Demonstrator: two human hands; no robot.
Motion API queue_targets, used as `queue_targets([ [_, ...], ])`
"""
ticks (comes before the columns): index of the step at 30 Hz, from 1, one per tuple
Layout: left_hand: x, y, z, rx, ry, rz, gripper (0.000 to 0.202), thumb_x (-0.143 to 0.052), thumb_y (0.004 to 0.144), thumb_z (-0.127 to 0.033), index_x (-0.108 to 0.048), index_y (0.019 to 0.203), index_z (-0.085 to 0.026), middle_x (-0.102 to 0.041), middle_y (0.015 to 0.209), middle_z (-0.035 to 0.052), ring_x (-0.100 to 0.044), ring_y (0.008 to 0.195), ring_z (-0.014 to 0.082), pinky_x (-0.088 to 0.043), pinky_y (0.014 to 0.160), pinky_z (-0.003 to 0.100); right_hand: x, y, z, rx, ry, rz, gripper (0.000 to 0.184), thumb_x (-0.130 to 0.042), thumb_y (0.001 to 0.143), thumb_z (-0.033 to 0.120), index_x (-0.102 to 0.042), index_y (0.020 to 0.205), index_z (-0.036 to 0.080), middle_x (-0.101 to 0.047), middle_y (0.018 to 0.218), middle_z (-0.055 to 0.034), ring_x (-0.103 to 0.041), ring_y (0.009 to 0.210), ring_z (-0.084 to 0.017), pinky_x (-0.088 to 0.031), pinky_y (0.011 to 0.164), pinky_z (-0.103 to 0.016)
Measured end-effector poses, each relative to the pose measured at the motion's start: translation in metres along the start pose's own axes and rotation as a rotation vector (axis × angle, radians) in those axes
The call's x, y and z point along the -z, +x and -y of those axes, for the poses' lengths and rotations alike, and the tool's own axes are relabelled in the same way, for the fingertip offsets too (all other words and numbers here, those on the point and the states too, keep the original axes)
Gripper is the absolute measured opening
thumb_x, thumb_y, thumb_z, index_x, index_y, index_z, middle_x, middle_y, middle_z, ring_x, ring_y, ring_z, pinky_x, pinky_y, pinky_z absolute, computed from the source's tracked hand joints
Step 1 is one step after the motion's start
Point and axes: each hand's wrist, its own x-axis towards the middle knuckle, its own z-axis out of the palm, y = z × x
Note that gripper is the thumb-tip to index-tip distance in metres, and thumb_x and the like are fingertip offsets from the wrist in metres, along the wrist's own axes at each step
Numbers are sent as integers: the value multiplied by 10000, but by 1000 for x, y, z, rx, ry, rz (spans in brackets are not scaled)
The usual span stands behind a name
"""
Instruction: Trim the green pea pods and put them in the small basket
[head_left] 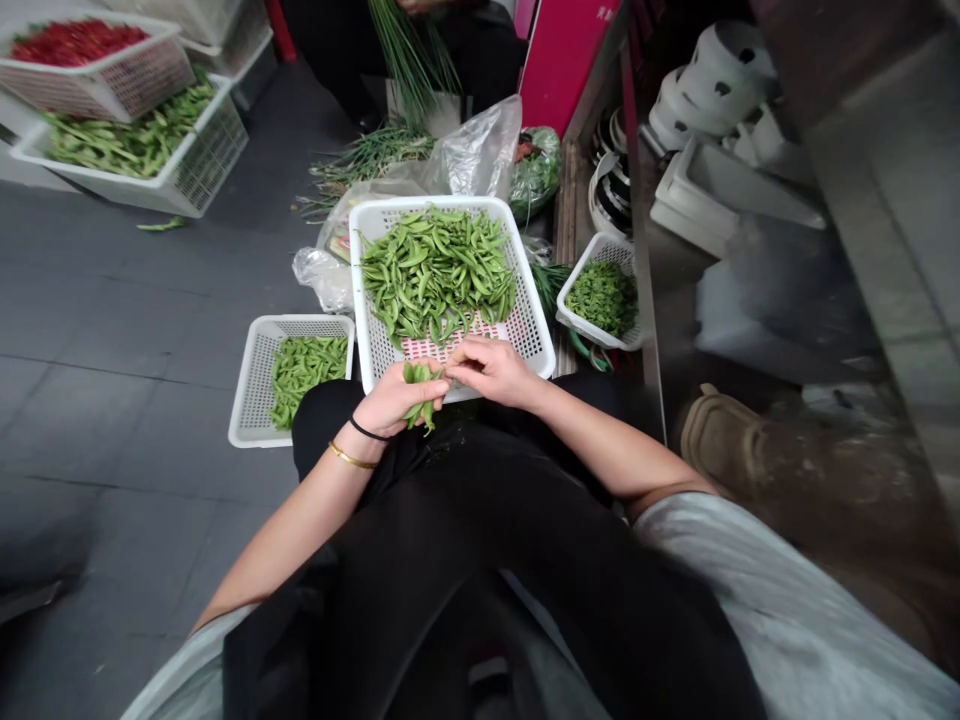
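Fingers of the left hand [390, 402] were curled shut around a small bunch of green pods [420, 375] at the near edge of the large white basket [534, 330], while the right hand [491, 370] pinched one pod's tip with thumb and forefinger; a smaller basket [253, 382] sat just left
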Motion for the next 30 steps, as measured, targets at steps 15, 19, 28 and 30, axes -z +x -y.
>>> queue_targets([
  [15,0,-5,0,-7,-37,-8,317,-774,647,-342,-578,741,-110,-649,543,54,-467,302,81,-313,277,169,6,-2,5,38,-22,90,148,-546,840,214,-610,716,165,-577,700,-2,-518,688,-111,-373,657,-216],
  [19,-18,-7,7,-103,-134,-186,310,-788,625,-277,-531,728,-137,-636,554,15,-473,336,68,-339,304,162,-6,-2,14,-141,-178,-9,157,-524,806,187,-555,654,164,-557,666,1,-485,643,-111,-343,629,-222],
  [28,-6,-14,0,-393,-187,-548,300,-749,653,-246,-472,737,-172,-625,584,-20,-479,393,69,-348,348,178,33,-23,12,-248,-104,-97,124,-549,816,277,-575,778,162,-592,737,-13,-518,651,-112,-399,648,-230],
  [30,-8,-17,-1,-455,-88,-548,281,-748,672,-256,-490,749,-177,-599,553,-37,-485,397,74,-365,372,186,34,-22,12,-274,-60,7,251,-585,811,336,-585,996,167,-633,872,-30,-550,691,-119,-414,666,-235],
])
